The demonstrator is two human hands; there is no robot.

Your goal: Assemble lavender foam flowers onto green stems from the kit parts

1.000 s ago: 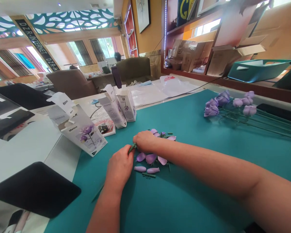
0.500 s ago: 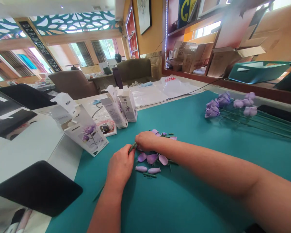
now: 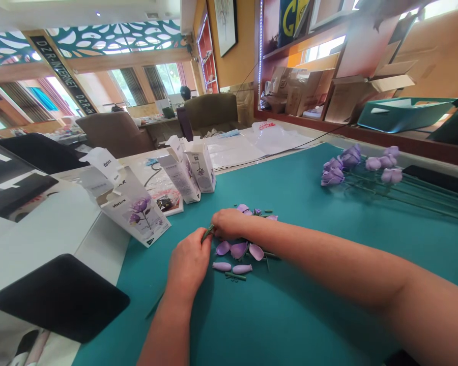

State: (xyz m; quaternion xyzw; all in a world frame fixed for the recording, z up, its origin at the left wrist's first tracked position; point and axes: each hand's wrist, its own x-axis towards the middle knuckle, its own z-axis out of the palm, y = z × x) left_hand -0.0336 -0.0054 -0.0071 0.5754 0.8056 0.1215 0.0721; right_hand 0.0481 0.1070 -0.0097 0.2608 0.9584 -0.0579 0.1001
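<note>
My left hand is closed around a green flower stem, whose far end pokes out below the wrist at the left. Against the stem's upper tip, my right hand is closed with its fingers pinched; whatever sits inside them is hidden. Under and beside the right forearm lie loose purple petals, more petals behind it, and green stem pieces. Two pale purple bud-shaped parts rest side by side just in front of the petals.
White flower-kit boxes stand open at the left, with others behind. Finished-looking purple flowers lie at the right on the green mat. A black flat panel is near the left edge.
Both hands keep nearly the same place and grip at the stem's tip. The view has shifted very slightly; the loose parts lie as before.
</note>
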